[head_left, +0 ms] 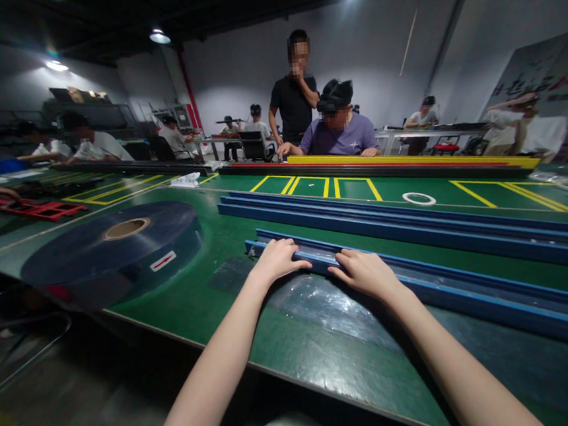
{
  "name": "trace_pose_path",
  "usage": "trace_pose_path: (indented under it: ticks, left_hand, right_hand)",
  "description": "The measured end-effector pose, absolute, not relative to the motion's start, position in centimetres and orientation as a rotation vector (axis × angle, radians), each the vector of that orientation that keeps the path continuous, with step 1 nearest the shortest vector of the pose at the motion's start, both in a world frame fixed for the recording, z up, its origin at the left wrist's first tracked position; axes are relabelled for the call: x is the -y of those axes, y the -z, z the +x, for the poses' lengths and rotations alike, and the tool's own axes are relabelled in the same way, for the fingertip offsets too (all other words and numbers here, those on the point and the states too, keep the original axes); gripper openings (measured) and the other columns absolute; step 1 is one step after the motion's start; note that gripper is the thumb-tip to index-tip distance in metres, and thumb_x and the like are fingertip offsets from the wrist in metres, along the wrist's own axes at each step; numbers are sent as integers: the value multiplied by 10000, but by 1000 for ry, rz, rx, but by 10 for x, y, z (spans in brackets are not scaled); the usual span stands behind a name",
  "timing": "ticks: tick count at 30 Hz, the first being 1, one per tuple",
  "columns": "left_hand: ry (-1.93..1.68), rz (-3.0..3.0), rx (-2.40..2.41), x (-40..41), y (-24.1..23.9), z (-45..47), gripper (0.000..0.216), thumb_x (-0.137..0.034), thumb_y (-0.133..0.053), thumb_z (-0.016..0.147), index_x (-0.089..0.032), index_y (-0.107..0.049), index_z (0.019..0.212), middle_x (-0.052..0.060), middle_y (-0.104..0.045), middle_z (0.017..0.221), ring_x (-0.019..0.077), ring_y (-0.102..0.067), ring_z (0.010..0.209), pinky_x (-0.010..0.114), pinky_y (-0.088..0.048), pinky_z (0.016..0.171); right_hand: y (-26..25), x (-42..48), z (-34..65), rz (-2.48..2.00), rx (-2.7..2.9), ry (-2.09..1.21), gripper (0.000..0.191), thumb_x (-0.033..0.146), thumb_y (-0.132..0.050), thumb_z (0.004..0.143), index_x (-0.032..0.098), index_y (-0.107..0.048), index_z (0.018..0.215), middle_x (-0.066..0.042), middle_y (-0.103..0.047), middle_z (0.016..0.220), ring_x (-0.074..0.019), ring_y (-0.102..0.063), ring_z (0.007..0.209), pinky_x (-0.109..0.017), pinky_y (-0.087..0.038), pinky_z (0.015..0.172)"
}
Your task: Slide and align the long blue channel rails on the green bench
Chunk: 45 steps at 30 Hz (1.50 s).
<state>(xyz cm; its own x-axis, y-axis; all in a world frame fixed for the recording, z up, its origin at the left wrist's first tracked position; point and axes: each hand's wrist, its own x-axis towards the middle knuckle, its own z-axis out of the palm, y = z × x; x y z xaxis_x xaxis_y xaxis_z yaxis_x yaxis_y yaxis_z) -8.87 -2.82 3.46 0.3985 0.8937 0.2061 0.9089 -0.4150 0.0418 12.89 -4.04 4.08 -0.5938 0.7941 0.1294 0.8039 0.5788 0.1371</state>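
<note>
A long blue channel profile [464, 290] lies across the table near me, running off to the right. My left hand [279, 260] is closed over it close to its left end, with the fingers over the far side and the thumb along the near wall. A short way to the right, my right hand [363, 271] also grips the channel, its fingers curled into it. Clear plastic film [332, 308] lies on the table along the near side of the channel, catching the light. Some film also seems to sit inside the channel.
Behind lies a pair of blue profiles [394, 220]. A large roll of clear film [118, 247] rests at the left. Yellow and red profiles [409, 161] lie at the far side before a seated person [339, 132]. A white ring [419, 198] lies on the green table [184, 321].
</note>
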Motion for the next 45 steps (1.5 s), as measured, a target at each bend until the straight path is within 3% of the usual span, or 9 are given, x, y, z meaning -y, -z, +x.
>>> trace_pose_path:
  ticks: [20, 33, 38, 45]
  left_hand:
    - [302, -2627, 1667, 30, -39, -89, 402, -541, -512, 815, -181, -637, 945, 62, -623, 1026, 219, -555, 1003, 292, -388, 837]
    - [441, -2795, 1889, 30, -50, -105, 405, -528, -549, 774, -184, -670, 950, 53, -679, 993, 213, -610, 905, 246, -429, 769]
    - [530, -2894, 1914, 30, -51, -104, 419, -508, -433, 849, -180, -673, 952, 44, -684, 998, 190, -613, 891, 228, -430, 771]
    - [393, -2658, 2028, 26, -47, -100, 393, -388, -341, 899, -186, -678, 910, 69, -680, 1006, 216, -617, 912, 273, -440, 776]
  right_hand:
    - [-47, 39, 130, -1340, 2799, 276, 322, 357, -379, 919, 162, -630, 871, -94, -658, 881, -193, -618, 811, -254, -375, 634]
    - [-62, 49, 143, -1388, 2908, 148, 348, 359, -389, 893, 178, -666, 785, -109, -686, 850, -196, -636, 776, -249, -370, 607]
    - [-64, 51, 146, -1415, 2893, 137, 352, 370, -416, 864, 176, -679, 734, -124, -688, 817, -211, -634, 763, -262, -370, 605]
    - [-62, 51, 145, -1404, 2880, 158, 393, 400, -377, 872, 176, -677, 753, -115, -689, 848, -212, -622, 795, -265, -362, 628]
